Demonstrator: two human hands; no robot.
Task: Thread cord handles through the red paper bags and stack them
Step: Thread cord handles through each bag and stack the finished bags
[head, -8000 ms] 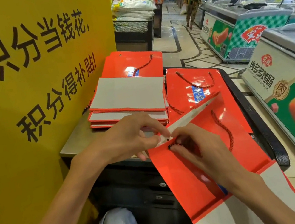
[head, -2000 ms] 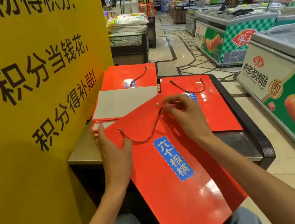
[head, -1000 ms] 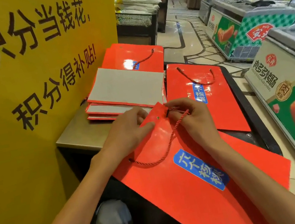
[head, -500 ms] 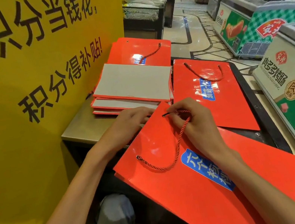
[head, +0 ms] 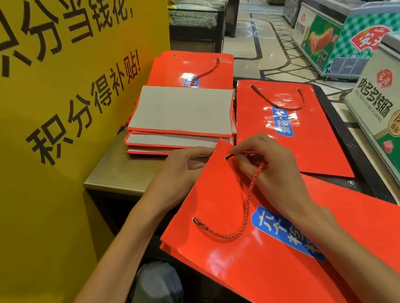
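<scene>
R hand point(head: 275, 173) pinches cord point(head: 245, 204) at bag point(head: 279, 257) hole.

Two hands work here, the left hand point(head: 181, 173) and the right hand point(head: 274, 167). Three red bags show a cord: the near bag point(head: 279, 257), the flat bag point(head: 295, 139) and the far bag point(head: 195, 68). One stack point(head: 182, 117) lies between (its bags are too tight to count).

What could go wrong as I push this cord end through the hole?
1. The right hand pinches the cord behind its dark tip at the hole; the tip may buckle and miss.
2. The bag overhangs the counter, steadied only by the left hand at its corner; it could slide.
</scene>
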